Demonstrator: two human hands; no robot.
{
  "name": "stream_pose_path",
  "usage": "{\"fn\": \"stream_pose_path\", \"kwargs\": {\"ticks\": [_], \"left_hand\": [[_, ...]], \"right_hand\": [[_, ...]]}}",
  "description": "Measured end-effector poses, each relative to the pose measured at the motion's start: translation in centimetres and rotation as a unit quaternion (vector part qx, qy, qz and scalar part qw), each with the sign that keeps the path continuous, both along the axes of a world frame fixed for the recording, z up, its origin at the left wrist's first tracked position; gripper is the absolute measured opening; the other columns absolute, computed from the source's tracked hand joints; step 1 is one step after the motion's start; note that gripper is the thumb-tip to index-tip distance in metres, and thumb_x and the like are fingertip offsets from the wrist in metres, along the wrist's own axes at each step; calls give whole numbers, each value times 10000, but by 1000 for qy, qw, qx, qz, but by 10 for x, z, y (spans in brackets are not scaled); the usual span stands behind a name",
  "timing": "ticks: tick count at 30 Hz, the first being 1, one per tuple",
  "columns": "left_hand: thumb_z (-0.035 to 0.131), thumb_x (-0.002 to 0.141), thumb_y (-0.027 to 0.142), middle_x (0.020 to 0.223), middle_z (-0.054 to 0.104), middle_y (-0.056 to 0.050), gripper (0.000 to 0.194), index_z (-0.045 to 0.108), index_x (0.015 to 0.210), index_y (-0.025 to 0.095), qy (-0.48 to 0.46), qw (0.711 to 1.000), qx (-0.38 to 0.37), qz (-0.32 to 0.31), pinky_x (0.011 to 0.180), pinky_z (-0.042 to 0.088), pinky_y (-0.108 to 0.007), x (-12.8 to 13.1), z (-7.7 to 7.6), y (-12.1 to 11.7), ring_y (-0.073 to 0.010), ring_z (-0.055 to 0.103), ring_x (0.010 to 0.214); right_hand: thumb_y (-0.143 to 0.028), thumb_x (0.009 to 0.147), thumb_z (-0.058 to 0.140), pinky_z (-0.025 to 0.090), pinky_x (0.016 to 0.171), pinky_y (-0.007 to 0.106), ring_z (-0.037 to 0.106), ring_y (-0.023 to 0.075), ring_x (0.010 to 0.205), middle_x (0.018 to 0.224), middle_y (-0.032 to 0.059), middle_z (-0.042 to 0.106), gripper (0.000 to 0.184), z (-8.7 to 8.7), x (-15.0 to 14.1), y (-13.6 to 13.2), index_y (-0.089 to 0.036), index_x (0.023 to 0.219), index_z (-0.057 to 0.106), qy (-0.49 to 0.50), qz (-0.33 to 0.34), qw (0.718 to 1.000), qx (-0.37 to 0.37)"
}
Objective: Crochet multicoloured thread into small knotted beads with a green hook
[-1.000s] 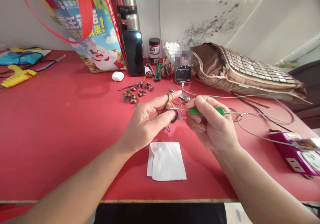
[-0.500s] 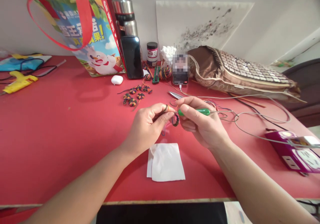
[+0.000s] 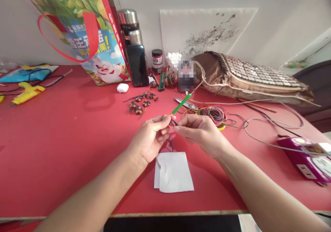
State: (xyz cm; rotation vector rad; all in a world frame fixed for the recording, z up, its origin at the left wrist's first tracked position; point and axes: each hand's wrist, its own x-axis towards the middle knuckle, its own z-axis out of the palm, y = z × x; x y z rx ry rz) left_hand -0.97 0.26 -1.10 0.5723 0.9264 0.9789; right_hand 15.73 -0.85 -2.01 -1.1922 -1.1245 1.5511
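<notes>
Above the table, a green-handled crochet hook (image 3: 181, 103) slants up and right from the fingertips of my left hand (image 3: 152, 133). Those fingers are closed around its thin lower end and some yarn; the exact hold is partly hidden. Between my hands is a small dark multicoloured strip of crocheted yarn (image 3: 174, 123). Thumb and forefinger of my right hand (image 3: 203, 128) pinch its right end. A loose dark yarn tail (image 3: 170, 143) dangles below, over a folded white tissue (image 3: 176, 172). Beyond my hands lie several small crocheted multicoloured pieces (image 3: 139, 110).
Scissors (image 3: 186, 103) and a multicoloured yarn bundle (image 3: 213, 114) lie behind my right hand. At the back stand a bag (image 3: 103, 59), a dark phone (image 3: 137, 64) and a jar (image 3: 157, 61). A white cable (image 3: 261, 139) runs towards a purple power strip (image 3: 301, 159).
The crochet hook has passed from my right fingers to stand tilted at my left fingertips. My right hand now pinches the crocheted strip. The view has shifted slightly upward.
</notes>
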Motion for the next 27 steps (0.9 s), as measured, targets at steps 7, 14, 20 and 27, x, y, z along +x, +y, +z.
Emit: {"fn": "stream_pose_path", "kwargs": {"ticks": [7, 14, 20, 27], "left_hand": [[945, 699, 265, 643, 518, 19, 272, 711, 664, 132, 51, 998, 23, 13, 488, 215, -205, -2, -3, 1, -47, 365, 540], [981, 684, 387, 620, 546, 21, 357, 717, 688, 146, 101, 991, 66, -51, 499, 229, -234, 0, -1, -5, -59, 362, 537], [1075, 509, 342, 712, 714, 5, 432, 759, 742, 163, 60, 996, 59, -28, 509, 321, -210, 2, 3, -4, -51, 454, 552], [1056, 528, 252, 767, 749, 4, 378, 759, 749, 176, 48, 996, 73, -13, 689, 526, -249, 1, -2, -2, -124, 665, 717]], "right_hand": [[-502, 627, 1024, 294, 448, 217, 412, 50, 492, 656, -51, 618, 513, 0, 3, 5, -158, 891, 751, 73, -41, 997, -4], [-434, 758, 966, 311, 452, 248, 404, 59, 457, 607, -19, 639, 331, -4, 12, 9, -156, 764, 787, 117, -21, 992, 43], [-365, 758, 972, 396, 475, 254, 492, 81, 473, 626, 15, 708, 229, -5, 8, 6, -178, 842, 868, 167, -50, 983, 51], [-367, 688, 1002, 383, 453, 244, 431, 70, 475, 597, 3, 669, 246, -1, 1, 3, -192, 796, 867, 218, -43, 975, -11]]}}
